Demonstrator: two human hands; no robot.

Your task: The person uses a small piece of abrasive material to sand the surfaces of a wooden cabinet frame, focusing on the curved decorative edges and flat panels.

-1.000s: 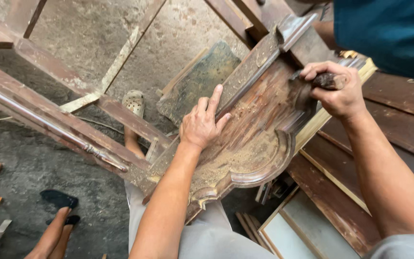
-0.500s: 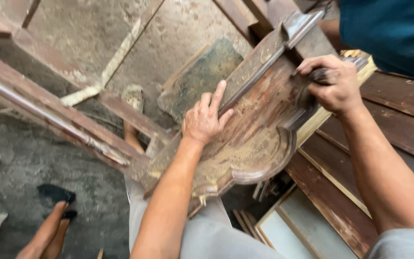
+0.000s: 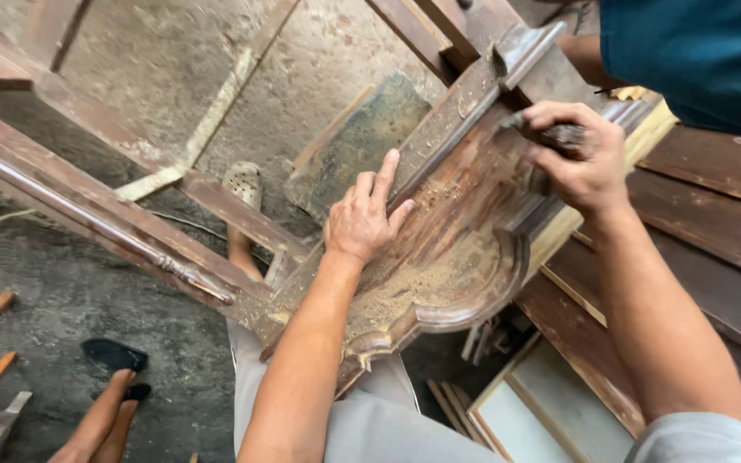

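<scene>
My left hand [image 3: 364, 219] lies flat and open on the carved wood panel [image 3: 439, 257] resting across my lap. My right hand [image 3: 578, 159] squeezes a small dark tool [image 3: 559, 135]. The panel looks heavy, hard and dusty; I'd grab its thick curved rim.

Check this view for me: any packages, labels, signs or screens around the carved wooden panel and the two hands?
None in view. The left hand lies flat on the carved wooden panel; the right hand grips a small dark tool on it. Around them only timber rails, concrete floor and a pale framed board.
</scene>
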